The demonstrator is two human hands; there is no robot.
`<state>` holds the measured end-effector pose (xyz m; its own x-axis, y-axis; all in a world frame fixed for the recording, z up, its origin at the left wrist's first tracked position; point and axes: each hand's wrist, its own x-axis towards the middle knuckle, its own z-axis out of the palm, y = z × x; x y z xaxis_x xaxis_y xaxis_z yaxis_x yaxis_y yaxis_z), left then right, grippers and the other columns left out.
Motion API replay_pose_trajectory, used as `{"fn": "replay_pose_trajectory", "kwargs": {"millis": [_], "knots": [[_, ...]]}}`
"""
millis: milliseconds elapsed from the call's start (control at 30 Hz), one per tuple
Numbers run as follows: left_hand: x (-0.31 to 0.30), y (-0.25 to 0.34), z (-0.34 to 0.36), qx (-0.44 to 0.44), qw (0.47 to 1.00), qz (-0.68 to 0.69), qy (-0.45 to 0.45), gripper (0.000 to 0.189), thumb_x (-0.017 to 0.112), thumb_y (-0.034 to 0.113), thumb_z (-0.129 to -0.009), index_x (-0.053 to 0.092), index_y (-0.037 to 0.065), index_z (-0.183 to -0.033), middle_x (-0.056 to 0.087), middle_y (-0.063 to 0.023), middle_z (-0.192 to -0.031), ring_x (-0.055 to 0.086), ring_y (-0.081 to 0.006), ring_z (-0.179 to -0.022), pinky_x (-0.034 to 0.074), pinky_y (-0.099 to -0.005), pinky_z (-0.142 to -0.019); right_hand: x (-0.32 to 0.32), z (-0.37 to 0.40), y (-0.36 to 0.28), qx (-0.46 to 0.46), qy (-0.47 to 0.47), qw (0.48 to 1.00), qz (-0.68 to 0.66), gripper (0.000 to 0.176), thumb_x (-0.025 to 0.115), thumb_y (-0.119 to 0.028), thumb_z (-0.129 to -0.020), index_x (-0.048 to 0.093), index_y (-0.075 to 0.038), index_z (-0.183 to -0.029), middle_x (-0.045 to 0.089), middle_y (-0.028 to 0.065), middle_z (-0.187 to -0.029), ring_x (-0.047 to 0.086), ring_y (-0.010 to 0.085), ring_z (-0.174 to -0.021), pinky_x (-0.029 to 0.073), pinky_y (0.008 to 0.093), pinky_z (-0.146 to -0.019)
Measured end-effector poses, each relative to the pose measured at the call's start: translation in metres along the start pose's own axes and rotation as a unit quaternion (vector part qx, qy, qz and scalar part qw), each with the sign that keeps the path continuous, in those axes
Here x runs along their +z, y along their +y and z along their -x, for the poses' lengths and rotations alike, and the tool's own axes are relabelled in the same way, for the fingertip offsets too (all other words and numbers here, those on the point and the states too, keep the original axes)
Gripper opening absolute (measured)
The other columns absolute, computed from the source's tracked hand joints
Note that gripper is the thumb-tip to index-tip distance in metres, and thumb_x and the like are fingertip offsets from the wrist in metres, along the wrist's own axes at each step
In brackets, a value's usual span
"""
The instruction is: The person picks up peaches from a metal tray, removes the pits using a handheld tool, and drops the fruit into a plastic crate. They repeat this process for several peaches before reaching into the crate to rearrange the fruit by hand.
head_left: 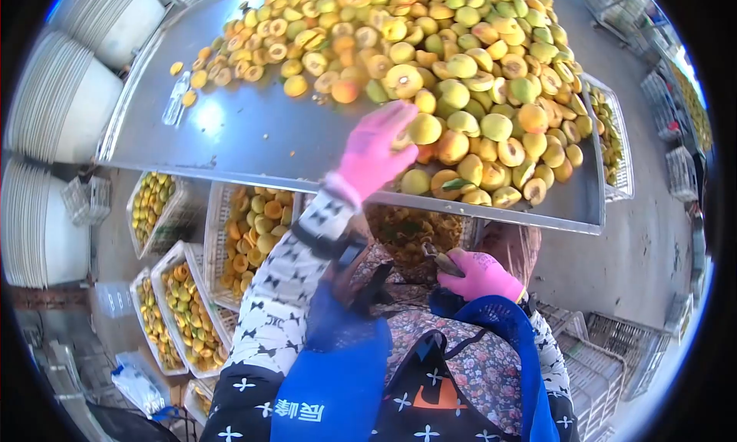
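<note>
My left hand [375, 149], in a pink glove, reaches over the front of a metal table [230, 139]. Its fingers are spread at the near edge of a heap of yellow peaches [463, 122], with a whole peach [424, 129] right at the fingertips. Many fruits in the heap are halved, some with the stone showing. Lower down, in front of my body, my right hand [482, 277] also wears a pink glove. It is closed around the grey handle of a small metal hand tool [448, 264], whose narrow tip points up and left; its exact kind is unclear.
Beneath the table's front edge is a container of brownish scraps [411, 231]. White crates of peach halves [192, 319] stand on the floor at the left, near stacked white tubs [46, 219]. A clear plastic bottle [176, 99] lies on the tabletop. More crates [587, 365] sit at lower right.
</note>
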<state>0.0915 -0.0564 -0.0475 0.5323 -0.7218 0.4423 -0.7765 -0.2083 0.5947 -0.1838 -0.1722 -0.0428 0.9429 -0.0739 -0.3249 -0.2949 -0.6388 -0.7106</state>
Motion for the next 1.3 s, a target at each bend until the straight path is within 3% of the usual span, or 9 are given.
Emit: {"fn": "replay_pose_trajectory", "kwargs": {"millis": [167, 333, 400, 533, 667, 733, 800, 867, 1300], "knots": [[0.046, -0.019, -0.034, 0.114, 0.976, -0.179, -0.047, 0.061, 0.074, 0.018, -0.074, 0.058, 0.015, -0.133, 0.057, -0.0114, -0.132, 0.050, -0.0314, -0.125, 0.040, -0.0459, -0.107, -0.012, 0.013, 0.006, -0.044, 0.094, 0.995, -0.009, 0.029, 0.068, -0.027, -0.087, 0.056, -0.002, -0.096, 0.061, 0.0194, -0.077, 0.063, 0.0409, -0.077, 0.048, 0.0483, -0.069], [0.013, -0.014, 0.008, -0.061, 0.990, 0.125, -0.018, 0.058, 0.066, 0.014, -0.083, 0.051, 0.012, -0.139, 0.060, -0.0138, -0.126, 0.057, -0.0301, -0.114, 0.045, -0.0424, -0.100, -0.042, -0.003, 0.002, 0.077, 0.003, 0.972, -0.222, 0.026, 0.070, -0.026, -0.085, 0.060, -0.004, -0.094, 0.063, 0.0176, -0.072, 0.065, 0.0393, -0.074, 0.050, 0.0456, -0.067], [-0.008, 0.007, 0.021, -0.234, 0.825, 0.514, 0.011, 0.053, 0.064, 0.012, -0.086, 0.052, 0.008, -0.138, 0.061, -0.0145, -0.125, 0.059, -0.0287, -0.112, 0.047, -0.0421, -0.096, -0.049, -0.009, 0.012, 0.100, -0.122, 0.961, -0.227, 0.026, 0.070, -0.026, -0.085, 0.061, -0.004, -0.095, 0.063, 0.0193, -0.072, 0.065, 0.0405, -0.076, 0.050, 0.0460, -0.067], [-0.016, 0.031, 0.034, -0.298, 0.602, 0.739, 0.047, 0.046, 0.056, 0.029, -0.097, 0.052, 0.004, -0.136, 0.062, -0.0154, -0.124, 0.060, -0.0296, -0.110, 0.050, -0.0432, -0.089, -0.043, -0.014, 0.023, -0.028, 0.125, 0.989, -0.080, 0.026, 0.070, -0.024, -0.084, 0.062, -0.003, -0.097, 0.067, 0.0197, -0.088, 0.065, 0.0400, -0.082, 0.051, 0.0440, -0.071], [0.002, 0.060, 0.042, -0.305, 0.602, 0.736, 0.052, 0.046, 0.052, 0.034, -0.099, 0.055, 0.003, -0.132, 0.062, -0.0170, -0.124, 0.059, -0.0326, -0.110, 0.049, -0.0440, -0.090, -0.055, 0.005, -0.030, -0.032, 0.124, 0.979, -0.156, 0.032, 0.071, -0.024, -0.085, 0.060, -0.003, -0.106, 0.066, 0.0191, -0.088, 0.065, 0.0390, -0.085, 0.052, 0.0436, -0.071], [0.019, 0.077, 0.045, -0.247, 0.747, 0.613, 0.071, 0.045, 0.052, 0.033, -0.099, 0.055, 0.003, -0.131, 0.061, -0.0172, -0.124, 0.059, -0.0339, -0.111, 0.049, -0.0453, -0.093, -0.028, -0.004, -0.033, -0.116, 0.279, 0.947, -0.110, 0.036, 0.071, -0.025, -0.085, 0.058, -0.004, -0.111, 0.066, 0.0184, -0.089, 0.066, 0.0381, -0.085, 0.052, 0.0439, -0.071], [0.019, 0.087, 0.045, -0.232, 0.745, 0.621, 0.072, 0.042, 0.053, 0.029, -0.099, 0.054, 0.002, -0.130, 0.060, -0.0165, -0.124, 0.059, -0.0331, -0.113, 0.048, -0.0455, -0.097, -0.020, -0.018, -0.037, -0.148, 0.314, 0.937, -0.033, 0.038, 0.069, -0.026, -0.087, 0.056, -0.005, -0.115, 0.065, 0.0177, -0.091, 0.066, 0.0374, -0.085, 0.052, 0.0449, -0.071], [0.008, 0.096, 0.044, -0.264, 0.593, 0.760, 0.042, 0.037, 0.054, 0.023, -0.099, 0.052, 0.000, -0.128, 0.058, -0.0151, -0.124, 0.058, -0.0300, -0.116, 0.047, -0.0445, -0.102, -0.013, -0.024, -0.037, -0.158, 0.332, 0.930, 0.020, 0.038, 0.067, -0.026, -0.089, 0.055, -0.005, -0.118, 0.065, 0.0169, -0.092, 0.066, 0.0368, -0.084, 0.052, 0.0456, -0.070], [0.013, 0.126, 0.052, -0.261, 0.666, 0.693, 0.090, 0.017, 0.059, 0.010, -0.096, 0.058, 0.006, -0.113, 0.063, -0.0115, -0.110, 0.061, -0.0256, -0.103, 0.052, -0.0435, -0.093, -0.001, -0.021, -0.044, -0.113, 0.372, 0.907, 0.164, 0.026, 0.063, -0.025, -0.089, 0.055, -0.007, -0.107, 0.062, 0.0086, -0.081, 0.066, 0.0281, -0.073, 0.050, 0.0421, -0.063]]}}
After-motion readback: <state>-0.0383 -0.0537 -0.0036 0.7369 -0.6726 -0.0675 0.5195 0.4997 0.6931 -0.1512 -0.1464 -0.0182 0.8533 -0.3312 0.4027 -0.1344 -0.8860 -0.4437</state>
